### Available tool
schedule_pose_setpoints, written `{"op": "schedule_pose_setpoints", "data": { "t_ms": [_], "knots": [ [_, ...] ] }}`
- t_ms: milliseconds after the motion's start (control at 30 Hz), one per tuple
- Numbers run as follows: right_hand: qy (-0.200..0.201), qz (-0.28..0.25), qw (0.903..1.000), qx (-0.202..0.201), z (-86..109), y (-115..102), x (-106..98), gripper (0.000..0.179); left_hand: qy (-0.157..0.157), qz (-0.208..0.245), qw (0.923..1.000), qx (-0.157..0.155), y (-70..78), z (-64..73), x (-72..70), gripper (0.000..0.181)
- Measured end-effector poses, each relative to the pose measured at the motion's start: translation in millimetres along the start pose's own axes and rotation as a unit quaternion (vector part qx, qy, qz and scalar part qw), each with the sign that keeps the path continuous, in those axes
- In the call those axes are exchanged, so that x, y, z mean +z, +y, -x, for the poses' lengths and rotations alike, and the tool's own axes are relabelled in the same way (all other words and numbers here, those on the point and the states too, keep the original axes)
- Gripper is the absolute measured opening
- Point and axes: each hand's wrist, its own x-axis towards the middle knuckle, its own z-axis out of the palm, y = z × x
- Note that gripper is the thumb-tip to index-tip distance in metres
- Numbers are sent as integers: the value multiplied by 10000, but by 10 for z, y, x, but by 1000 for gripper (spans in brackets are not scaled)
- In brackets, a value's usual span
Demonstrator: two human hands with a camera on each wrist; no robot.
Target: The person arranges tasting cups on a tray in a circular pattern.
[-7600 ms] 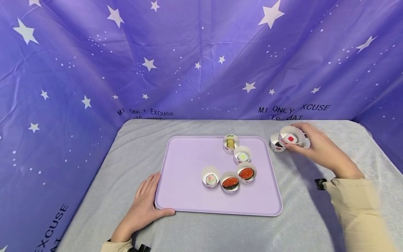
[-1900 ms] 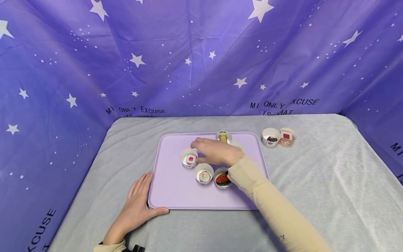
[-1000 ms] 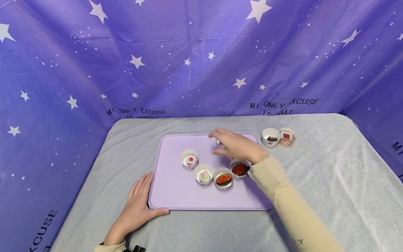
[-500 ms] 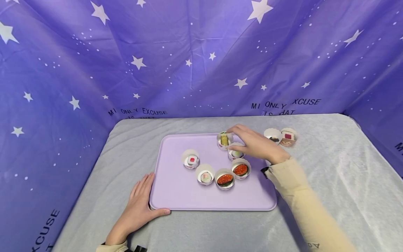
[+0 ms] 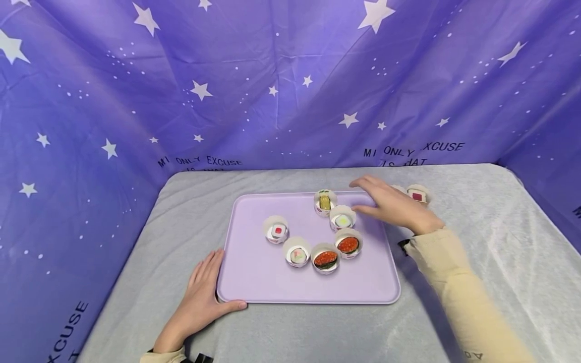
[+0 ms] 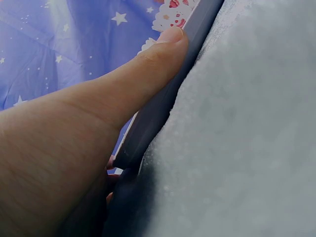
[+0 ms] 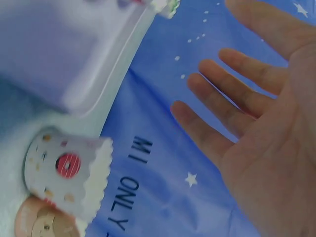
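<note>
On the lilac tray [image 5: 258,282] stand several paper baking cups, each holding a sushi piece. A white roll with a red centre fills the leftmost cup [image 5: 276,231]. Others hold a pinkish roll [image 5: 298,255], orange roe sushi [image 5: 326,259] and a yellow-topped piece [image 5: 324,202]. My left hand [image 5: 199,295] lies at the tray's front left corner, fingers along the side and thumb at the front edge. Above the tray's back right corner hovers my right hand [image 5: 394,204], fingers spread with nothing in them. In the right wrist view a printed paper cup [image 7: 69,168] is off the tray.
Right of the tray, a cup with a dark-red-centred piece [image 5: 417,195] stands on the grey cloth [image 5: 495,242], beside another cup mostly hidden by my right hand. A purple starry curtain [image 5: 254,101] hangs behind the table.
My right hand carried the cup with the red-centred roll from the right onto the tray's left part, released it, then moved back rightward. My left hand stays at the tray corner.
</note>
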Motion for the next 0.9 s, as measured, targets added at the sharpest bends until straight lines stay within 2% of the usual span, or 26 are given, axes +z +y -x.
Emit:
{"op": "schedule_pose_setpoints", "data": {
  "t_ms": [233, 400, 900],
  "knots": [
    [300, 18, 9995, 50, 61, 158, -56, 55, 31, -5, 10000, 39, 9, 3, -5, 128],
    [312, -30, 9995, 87, 111, 266, -74, 55, 3, -5, 10000, 11, 7, 3, -14, 127],
    [479, -309, 9968, 566, 277, 650, -177, 70, -83, 18, 9999, -86, -2, 2, -18, 128]
  ]
}}
